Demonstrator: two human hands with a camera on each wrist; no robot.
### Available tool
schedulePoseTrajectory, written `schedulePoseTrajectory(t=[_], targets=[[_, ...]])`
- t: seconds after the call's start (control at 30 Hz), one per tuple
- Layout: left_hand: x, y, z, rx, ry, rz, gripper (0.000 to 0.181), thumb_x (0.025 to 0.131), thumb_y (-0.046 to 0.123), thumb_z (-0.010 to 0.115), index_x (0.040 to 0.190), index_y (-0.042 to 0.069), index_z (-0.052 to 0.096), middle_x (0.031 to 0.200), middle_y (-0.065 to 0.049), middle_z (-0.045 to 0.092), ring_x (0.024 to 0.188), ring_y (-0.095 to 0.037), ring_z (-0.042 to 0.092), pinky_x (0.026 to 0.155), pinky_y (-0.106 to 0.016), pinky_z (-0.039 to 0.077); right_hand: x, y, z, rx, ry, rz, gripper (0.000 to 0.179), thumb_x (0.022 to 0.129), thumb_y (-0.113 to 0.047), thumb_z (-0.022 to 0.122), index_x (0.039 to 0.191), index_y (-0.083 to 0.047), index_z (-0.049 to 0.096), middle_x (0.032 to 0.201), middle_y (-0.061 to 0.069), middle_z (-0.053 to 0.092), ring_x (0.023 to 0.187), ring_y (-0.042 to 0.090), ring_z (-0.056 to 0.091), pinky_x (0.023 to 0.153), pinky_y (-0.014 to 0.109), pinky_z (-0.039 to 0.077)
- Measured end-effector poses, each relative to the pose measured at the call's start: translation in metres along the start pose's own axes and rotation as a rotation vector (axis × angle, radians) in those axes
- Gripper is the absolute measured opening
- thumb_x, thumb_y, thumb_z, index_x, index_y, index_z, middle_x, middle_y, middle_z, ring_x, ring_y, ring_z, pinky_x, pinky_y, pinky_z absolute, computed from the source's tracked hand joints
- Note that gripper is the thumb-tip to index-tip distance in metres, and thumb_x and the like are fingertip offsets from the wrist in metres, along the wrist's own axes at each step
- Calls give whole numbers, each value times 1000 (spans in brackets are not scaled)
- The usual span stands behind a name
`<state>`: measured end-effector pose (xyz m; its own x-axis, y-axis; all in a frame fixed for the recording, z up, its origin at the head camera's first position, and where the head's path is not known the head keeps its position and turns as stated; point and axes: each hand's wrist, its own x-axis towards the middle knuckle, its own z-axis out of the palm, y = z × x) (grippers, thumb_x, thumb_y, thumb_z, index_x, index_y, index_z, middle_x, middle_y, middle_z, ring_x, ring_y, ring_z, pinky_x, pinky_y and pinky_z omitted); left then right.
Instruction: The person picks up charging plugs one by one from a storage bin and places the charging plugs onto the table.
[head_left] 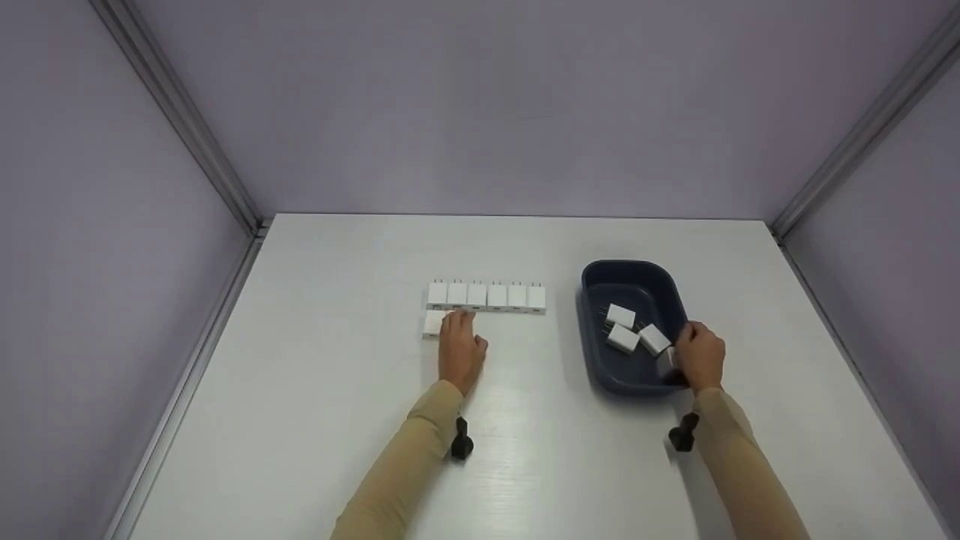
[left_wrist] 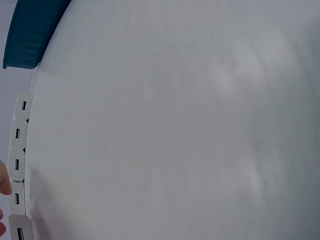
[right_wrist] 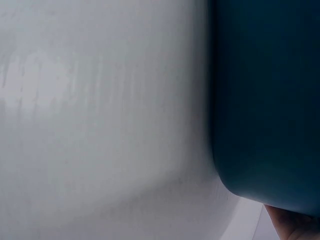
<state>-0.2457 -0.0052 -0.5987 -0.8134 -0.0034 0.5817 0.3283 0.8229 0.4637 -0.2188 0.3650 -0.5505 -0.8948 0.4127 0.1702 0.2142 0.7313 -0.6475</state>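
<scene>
My left hand is at the second, nearer line of white USB charger plugs, its fingertips over the right part of that line. One charger plug shows left of the fingers. In the left wrist view, the fingertips show at the left edge beside the chargers' port faces, with no object visible between them. My right hand grips the right rim of a dark blue plastic basin; its fingertips are hidden. Inside the basin lie several loose charger plugs, one shaded beside the hand.
Behind the left hand stands a tidy row of several charger plugs, prongs pointing away. White table surface surrounds everything, walled at the back and both sides. A small black device sits at each wrist.
</scene>
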Motion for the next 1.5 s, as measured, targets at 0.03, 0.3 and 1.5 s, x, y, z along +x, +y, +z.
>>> schedulePoseTrajectory(t=[0.03, 0.3, 1.5], targets=[[0, 1, -1, -8, -11, -7, 37, 74, -5, 65, 111, -7, 63, 108, -18, 60, 105, -31, 55, 94, -41, 47, 0, -1, 0, -2, -2, -3, 41, 99, -13, 35, 112, 16, 61, 109, 37, 63, 101, 51, 61, 90, 57, 49], [6, 3, -10, -144, -129, -100, 33, 83, -3, 62, 116, -5, 62, 121, -18, 59, 118, -29, 55, 101, -40, 47, 0, -2, -2, 16, -6, 7, 42, 100, -15, 34, 112, 14, 61, 109, 35, 65, 97, 48, 63, 88, 55, 50], [-1, -48, -61, -295, -88, -328, 30, 88, -2, 60, 118, -4, 60, 116, -18, 61, 111, -29, 60, 97, -41, 51, -16, -20, 0, -136, 165, -544, 22, 83, 1, 67, 103, 9, 63, 96, 26, 63, 92, 41, 61, 82, 50, 52]])
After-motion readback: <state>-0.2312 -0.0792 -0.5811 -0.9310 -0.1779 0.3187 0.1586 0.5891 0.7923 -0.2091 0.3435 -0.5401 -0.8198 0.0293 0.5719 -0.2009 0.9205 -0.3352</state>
